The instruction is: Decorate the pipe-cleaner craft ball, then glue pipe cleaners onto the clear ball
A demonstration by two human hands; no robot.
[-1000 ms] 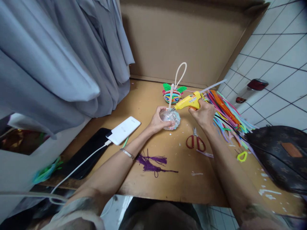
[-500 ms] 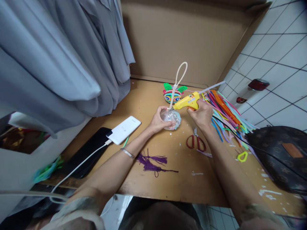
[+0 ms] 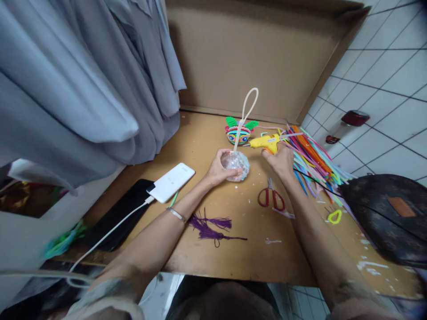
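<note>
My left hand (image 3: pixel 218 169) is wrapped round a clear, shiny ball (image 3: pixel 240 165) with pale fluffy trim. From the top of the ball rises a white looped stem (image 3: pixel 237 135). A yellow hot glue gun (image 3: pixel 265 142) is gripped in my right hand (image 3: pixel 282 159), its nozzle pointing left and held a little apart from the ball. A translucent glue stick (image 3: pixel 292 136) pokes out of its back end. Behind the ball sits a colourful lion-head craft (image 3: pixel 238 133) with green ears, partly covered by the stem.
Red-handled scissors (image 3: pixel 271 198) and purple tassels (image 3: pixel 210 226) lie nearer me. Bundled coloured pipe cleaners (image 3: pixel 315 162) and a dark bag (image 3: pixel 383 218) are at right. A white power bank (image 3: pixel 171 182) with a cable lies left. Cardboard (image 3: pixel 260 58) stands behind.
The glue gun in my right hand has drawn back to the right, its nozzle leaving the base of the stem. My left hand still holds the ball in place.
</note>
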